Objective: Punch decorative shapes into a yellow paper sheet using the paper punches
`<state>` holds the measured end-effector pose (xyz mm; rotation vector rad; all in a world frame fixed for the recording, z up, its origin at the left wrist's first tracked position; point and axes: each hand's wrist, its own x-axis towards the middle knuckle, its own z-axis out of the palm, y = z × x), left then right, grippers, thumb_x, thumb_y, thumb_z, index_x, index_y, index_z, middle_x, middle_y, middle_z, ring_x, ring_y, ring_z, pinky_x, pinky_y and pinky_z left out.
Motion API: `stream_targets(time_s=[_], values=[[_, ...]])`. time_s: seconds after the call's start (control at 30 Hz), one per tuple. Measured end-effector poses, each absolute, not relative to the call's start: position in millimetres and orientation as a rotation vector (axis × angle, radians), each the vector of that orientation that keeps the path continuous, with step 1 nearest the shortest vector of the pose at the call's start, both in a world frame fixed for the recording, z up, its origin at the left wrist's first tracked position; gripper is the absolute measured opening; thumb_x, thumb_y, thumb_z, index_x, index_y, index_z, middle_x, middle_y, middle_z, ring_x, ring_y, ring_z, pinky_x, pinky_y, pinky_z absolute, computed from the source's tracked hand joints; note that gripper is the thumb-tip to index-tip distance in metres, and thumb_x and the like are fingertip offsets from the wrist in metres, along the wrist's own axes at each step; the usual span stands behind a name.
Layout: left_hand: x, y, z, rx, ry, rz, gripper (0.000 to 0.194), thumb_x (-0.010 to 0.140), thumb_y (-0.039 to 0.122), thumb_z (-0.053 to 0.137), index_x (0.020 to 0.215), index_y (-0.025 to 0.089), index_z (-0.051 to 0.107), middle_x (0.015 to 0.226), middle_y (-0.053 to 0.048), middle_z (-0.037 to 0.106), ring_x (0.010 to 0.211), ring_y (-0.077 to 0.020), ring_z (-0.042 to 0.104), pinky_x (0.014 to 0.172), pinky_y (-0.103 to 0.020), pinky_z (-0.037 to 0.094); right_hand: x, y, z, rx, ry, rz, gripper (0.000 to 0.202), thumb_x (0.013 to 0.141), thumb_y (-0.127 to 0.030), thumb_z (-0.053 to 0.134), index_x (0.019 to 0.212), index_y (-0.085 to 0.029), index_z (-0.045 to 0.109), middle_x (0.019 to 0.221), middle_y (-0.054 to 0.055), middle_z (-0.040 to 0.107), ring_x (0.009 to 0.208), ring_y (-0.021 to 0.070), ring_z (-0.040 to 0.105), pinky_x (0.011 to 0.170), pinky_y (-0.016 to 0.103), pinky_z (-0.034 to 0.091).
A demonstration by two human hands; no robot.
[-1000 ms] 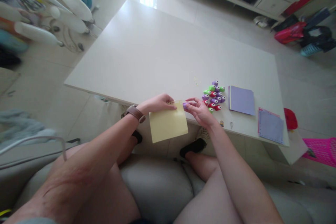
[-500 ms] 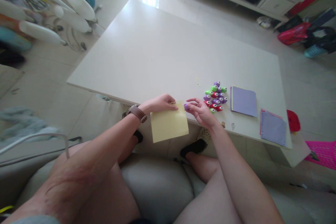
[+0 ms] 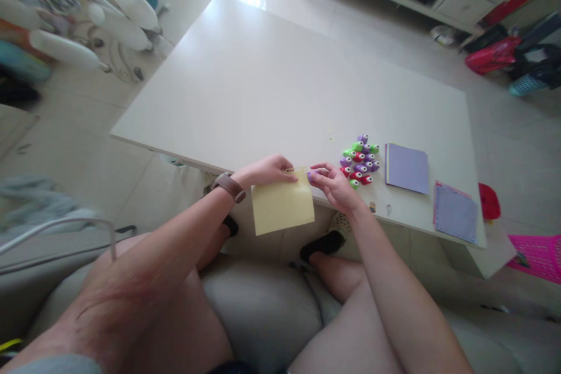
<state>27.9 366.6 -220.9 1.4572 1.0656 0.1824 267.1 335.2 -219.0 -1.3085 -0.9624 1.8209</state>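
My left hand (image 3: 270,170) pinches a square sheet of yellow paper (image 3: 283,210) near its top edge, thumb on top. The sheet hangs over the table's front edge, and small cut-outs show along its far edge. In the fingers of my right hand (image 3: 336,188) is a small purple craft punch (image 3: 311,176), at the sheet's upper right corner; the fingers partly hide it. Just right of that hand lies a cluster of similar punches (image 3: 360,168) in purple, green and red with white round ends.
A stack of purple paper (image 3: 407,168) lies on the white table (image 3: 263,82). Nearer the right corner are purple sheets with punched edges (image 3: 456,213). Tiny yellow paper bits (image 3: 330,131) are scattered beyond my hands. A pink basket (image 3: 537,257) stands past the corner.
The purple punch sits slightly lower in the picture's left-right line with the sheet's corner, nearly unchanged. The yellow sheet's lower edge has risen a little. Both hands keep their holds.
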Motion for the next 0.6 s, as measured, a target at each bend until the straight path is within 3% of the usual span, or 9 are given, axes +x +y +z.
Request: stream_targets(time_s=[0.37,0.6], values=[[29.1,365.6,-221.1,1.518,1.06,0.222,0.037,0.081,0.054,0.07,0.08,0.017,0.072,0.069,-0.002,0.065,0.058,-0.014,0.055,0.051,-0.025,0.035,261.0,331.4,-217.4,-1.326,-0.932,1.874,0.047,0.061,-0.038,0.099,0.096,-0.024,0.072,0.1,0.002,0.075,0.095,0.0184,0.069,0.089,0.034,0.056],[28.7,365.8,-216.4,1.504,1.054,0.216,0.039,0.08,0.056,0.073,0.078,0.016,0.07,0.068,-0.002,0.063,0.059,-0.0144,0.053,0.052,-0.026,0.033,258.3,329.9,-219.6,-1.336,-0.947,1.864,0.046,0.058,-0.039,0.101,0.093,-0.022,0.076,0.096,0.004,0.078,0.091,0.0185,0.07,0.092,0.034,0.055]])
